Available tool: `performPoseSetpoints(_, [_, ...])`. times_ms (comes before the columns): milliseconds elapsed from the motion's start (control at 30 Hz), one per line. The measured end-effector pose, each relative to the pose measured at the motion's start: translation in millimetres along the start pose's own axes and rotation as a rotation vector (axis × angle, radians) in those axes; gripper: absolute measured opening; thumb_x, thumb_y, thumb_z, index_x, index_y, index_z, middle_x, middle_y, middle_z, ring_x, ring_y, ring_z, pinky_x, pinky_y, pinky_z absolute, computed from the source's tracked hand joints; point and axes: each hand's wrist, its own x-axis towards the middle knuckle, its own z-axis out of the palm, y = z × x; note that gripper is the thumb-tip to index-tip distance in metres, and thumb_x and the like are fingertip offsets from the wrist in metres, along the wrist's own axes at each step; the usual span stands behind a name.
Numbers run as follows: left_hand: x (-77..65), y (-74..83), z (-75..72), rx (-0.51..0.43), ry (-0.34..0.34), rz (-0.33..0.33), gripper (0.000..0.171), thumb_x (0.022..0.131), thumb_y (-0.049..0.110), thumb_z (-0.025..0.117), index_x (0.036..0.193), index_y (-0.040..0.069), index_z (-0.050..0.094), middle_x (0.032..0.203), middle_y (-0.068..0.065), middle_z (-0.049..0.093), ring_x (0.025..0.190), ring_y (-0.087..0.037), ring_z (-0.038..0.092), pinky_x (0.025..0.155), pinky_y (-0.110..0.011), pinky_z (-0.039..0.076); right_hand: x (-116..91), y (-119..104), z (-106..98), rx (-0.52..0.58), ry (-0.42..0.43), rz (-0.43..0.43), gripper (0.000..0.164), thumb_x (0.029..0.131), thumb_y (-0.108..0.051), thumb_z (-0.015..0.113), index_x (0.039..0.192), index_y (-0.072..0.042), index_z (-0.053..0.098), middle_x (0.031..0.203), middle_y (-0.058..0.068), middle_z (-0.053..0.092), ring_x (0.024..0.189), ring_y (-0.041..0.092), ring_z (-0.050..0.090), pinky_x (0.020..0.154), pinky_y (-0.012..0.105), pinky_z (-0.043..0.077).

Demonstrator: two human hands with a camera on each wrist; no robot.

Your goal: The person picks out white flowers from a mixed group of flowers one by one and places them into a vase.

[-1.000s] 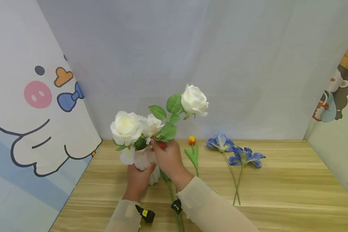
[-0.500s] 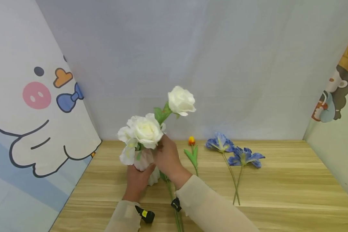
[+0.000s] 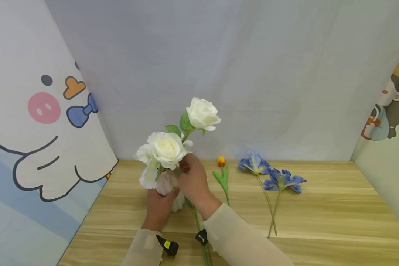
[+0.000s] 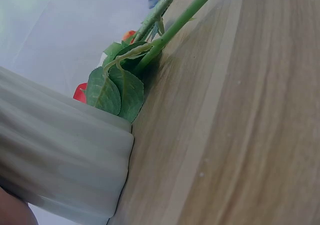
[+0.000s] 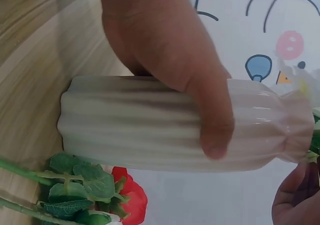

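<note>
The pale, fluted vase stands upright on the table, and my left hand grips its side, thumb across the front in the right wrist view. At the vase's mouth my right hand pinches the stem of a white rose, whose bloom leans up and right above the others. The pinched part of the stem is hidden behind the fingers. A second white rose and white ruffled petals sit over the vase's rim, just left of the right hand.
Right of the hands lie an orange-yellow tulip and two blue flowers with crossed stems. Beside the vase's base are green stems with leaves and a red flower. A grey backdrop closes the far side.
The upper white rose has swung left and stands nearer the vase. The lower white rose has shifted right, toward the right hand. My left hand has kept its hold on the vase.
</note>
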Motion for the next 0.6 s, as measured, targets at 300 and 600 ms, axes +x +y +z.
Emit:
performPoseSetpoints(300, [-1.1, 1.8, 0.1, 0.022, 0.015, 0.008, 0.055, 0.076, 0.025, 0.080, 0.120, 0.015, 0.049, 0.108, -0.005, 0.057, 0.095, -0.019, 0.055, 0.082, -0.039, 0.044, -0.9, -3.0, -7.8, 0.193, 0.024, 0.030, 0.029, 0.088, 0.000, 0.053, 0.115, -0.007, 0.063, 0.110, 0.005, 0.063, 0.096, 0.018, 0.061, 0.077, 0.032, 0.051])
performPoseSetpoints(600, [5.0, -15.7, 0.2, 0.031, 0.025, -0.018, 0.059, 0.075, 0.026, 0.081, 0.122, 0.016, 0.048, 0.109, -0.005, 0.056, 0.095, -0.019, 0.055, 0.081, -0.039, 0.045, 4.6, -9.5, -8.1, 0.195, 0.066, 0.033, 0.020, 0.091, -0.014, 0.060, 0.109, -0.006, 0.063, 0.104, 0.004, 0.064, 0.098, 0.018, 0.059, 0.083, 0.034, 0.048])
